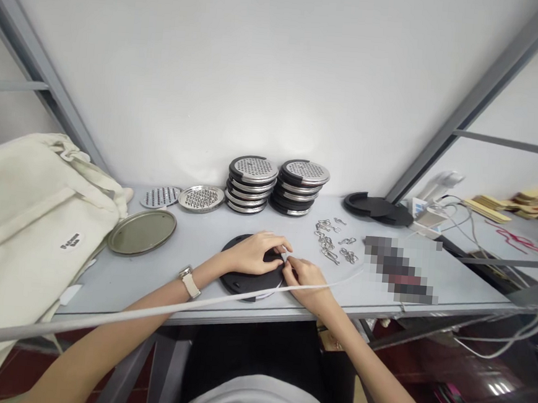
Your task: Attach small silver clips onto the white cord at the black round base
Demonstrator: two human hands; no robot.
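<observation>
A black round disc (239, 283) with a thin silver rim at its lower right lies near the table's front edge. My left hand (258, 253) rests over its upper part, fingers curled around its right side. My right hand (306, 285) is at the disc's right edge, thumb and fingers pinched together. Between the fingertips of both hands shows a small shiny bit, too small to name. To the right lie several small metal clasps (326, 243). Behind the hands stand a left stack (251, 184) and a right stack (300, 188) of round metal graters in black holders.
Left are a metal disc (143, 232), two loose grater plates (201, 199) and a cream bag (30, 207). Black holders (371, 206) lie at the back right, before a power strip (428, 217). A white cable (162, 308) crosses before my forearms. A pixelated patch hides something right.
</observation>
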